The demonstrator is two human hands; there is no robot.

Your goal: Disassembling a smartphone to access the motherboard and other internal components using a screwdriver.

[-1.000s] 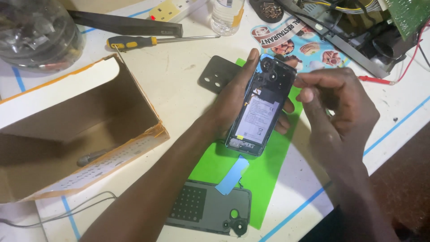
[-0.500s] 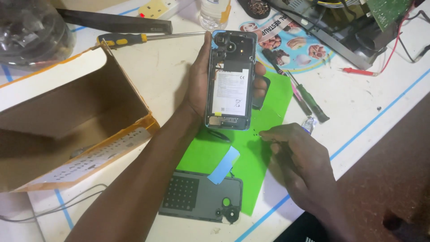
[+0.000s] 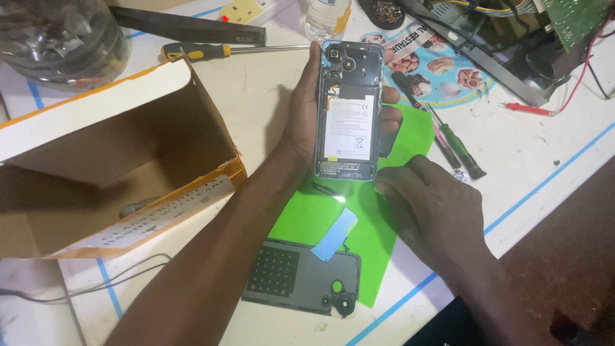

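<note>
left hand (image 3: 304, 122) grips phone (image 3: 348, 109), back off, upright above green mat (image 3: 333, 218) | right hand (image 3: 426, 205) fingertips pressed on mat, below phone | advice: keep phone steady, battery untouched

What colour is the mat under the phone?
Bright green; the mat shows plainly in the head view, below the opened phone held in the left hand.

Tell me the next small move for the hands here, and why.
Probably close the right hand fingertips on whatever small part lies on the green mat just below the opened phone. The left hand holds the phone back-open, battery exposed, while the right hand rests fingertips down there; what it touches is too small to tell.
</note>
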